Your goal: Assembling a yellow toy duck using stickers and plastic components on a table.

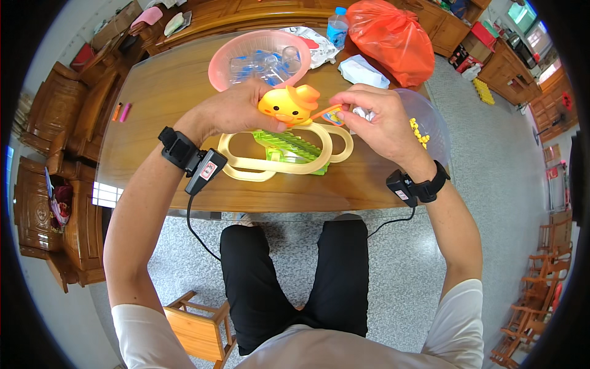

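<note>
My left hand (pixel 232 109) grips a yellow toy duck head (pixel 284 106) with an orange hat, its painted face toward me. Between thumb and fingers of my right hand (pixel 382 120) is a small orange-rimmed piece (pixel 332 116) with a blue patch. That piece is close to the duck's right side; whether the two are joined I cannot tell. Below the hands, cream oval track rings (pixel 276 165) lie overlapping on the wooden table (pixel 295 195). A bright green ridged toy part (pixel 284 146) shows through the rings and is partly covered by them.
Clear and blue plastic parts fill a pink basin (pixel 216 69) at the back. Behind my right hand are a pale blue packet (pixel 362 70), a blue-capped bottle (pixel 337 28) and a red bag (pixel 393 40). A clear bowl (pixel 437 114) holds small yellow pieces (pixel 418 131). Two markers (pixel 125 112) lie far left.
</note>
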Action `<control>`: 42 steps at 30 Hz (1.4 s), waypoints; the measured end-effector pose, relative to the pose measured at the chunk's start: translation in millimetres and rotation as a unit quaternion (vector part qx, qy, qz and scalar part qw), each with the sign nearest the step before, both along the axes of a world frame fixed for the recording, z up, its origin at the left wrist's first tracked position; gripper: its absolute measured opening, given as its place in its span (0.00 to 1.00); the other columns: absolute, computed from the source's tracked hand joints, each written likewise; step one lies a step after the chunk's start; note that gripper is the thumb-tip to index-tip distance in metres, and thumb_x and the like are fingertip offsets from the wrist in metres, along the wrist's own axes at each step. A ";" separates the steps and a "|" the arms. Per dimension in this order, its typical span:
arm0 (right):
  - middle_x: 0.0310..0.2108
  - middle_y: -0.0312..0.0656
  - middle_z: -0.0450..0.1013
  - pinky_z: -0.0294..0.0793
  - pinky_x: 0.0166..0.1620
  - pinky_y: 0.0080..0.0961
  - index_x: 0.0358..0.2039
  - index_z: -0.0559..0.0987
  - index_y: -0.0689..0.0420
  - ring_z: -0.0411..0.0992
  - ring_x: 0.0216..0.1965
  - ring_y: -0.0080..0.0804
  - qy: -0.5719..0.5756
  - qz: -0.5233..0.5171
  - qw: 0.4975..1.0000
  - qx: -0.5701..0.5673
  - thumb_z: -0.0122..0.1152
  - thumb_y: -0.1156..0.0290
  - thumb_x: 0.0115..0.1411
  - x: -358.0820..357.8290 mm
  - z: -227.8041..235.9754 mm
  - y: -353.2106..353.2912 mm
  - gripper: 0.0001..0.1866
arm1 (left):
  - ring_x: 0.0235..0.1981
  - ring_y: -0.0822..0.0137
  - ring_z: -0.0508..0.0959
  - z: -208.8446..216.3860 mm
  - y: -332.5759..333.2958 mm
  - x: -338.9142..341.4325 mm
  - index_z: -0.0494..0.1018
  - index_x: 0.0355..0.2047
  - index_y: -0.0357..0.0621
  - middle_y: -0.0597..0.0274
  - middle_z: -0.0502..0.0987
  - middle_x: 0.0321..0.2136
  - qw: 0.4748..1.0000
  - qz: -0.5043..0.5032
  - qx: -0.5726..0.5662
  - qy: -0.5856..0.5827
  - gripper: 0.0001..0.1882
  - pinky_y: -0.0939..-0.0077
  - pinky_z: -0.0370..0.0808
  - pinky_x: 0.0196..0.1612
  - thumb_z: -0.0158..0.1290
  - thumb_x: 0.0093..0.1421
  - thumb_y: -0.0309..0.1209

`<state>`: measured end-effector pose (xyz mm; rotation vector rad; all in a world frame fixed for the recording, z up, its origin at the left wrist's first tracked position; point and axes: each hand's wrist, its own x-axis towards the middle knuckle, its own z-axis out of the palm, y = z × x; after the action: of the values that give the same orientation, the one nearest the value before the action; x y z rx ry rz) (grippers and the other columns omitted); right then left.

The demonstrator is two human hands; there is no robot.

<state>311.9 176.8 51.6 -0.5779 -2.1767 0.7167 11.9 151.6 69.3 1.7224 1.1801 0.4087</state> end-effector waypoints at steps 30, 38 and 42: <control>0.34 0.47 0.81 0.76 0.36 0.29 0.43 0.85 0.65 0.78 0.31 0.37 -0.005 0.004 1.000 0.007 0.66 0.79 0.60 -1.6 -3.2 -2.4 0.11 | 0.42 0.76 0.81 6.4 -1.4 5.1 0.82 0.51 0.39 0.68 0.86 0.42 1.000 -0.010 0.006 0.008 0.20 0.76 0.77 0.51 0.70 0.60 0.30; 0.40 0.49 0.83 0.78 0.41 0.29 0.55 0.82 0.59 0.81 0.38 0.37 -0.014 -0.016 1.000 -0.014 0.71 0.74 0.60 -1.3 0.9 -10.8 0.21 | 0.41 0.69 0.84 18.1 -14.7 0.7 0.82 0.52 0.38 0.59 0.87 0.40 0.997 -0.006 0.068 0.038 0.26 0.70 0.79 0.49 0.72 0.55 0.36; 0.44 0.46 0.84 0.78 0.48 0.30 0.55 0.83 0.61 0.81 0.43 0.34 -0.001 -0.089 0.993 0.073 0.73 0.75 0.60 15.2 -4.0 -14.3 0.21 | 0.57 0.68 0.78 9.6 -15.2 -23.7 0.66 0.70 0.38 0.54 0.80 0.58 0.995 -0.019 0.096 -0.029 0.38 0.72 0.74 0.62 0.68 0.62 0.30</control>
<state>327.2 162.5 47.7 -0.6852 -2.1259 0.4573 -11.8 136.5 78.9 1.8812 1.0938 0.5611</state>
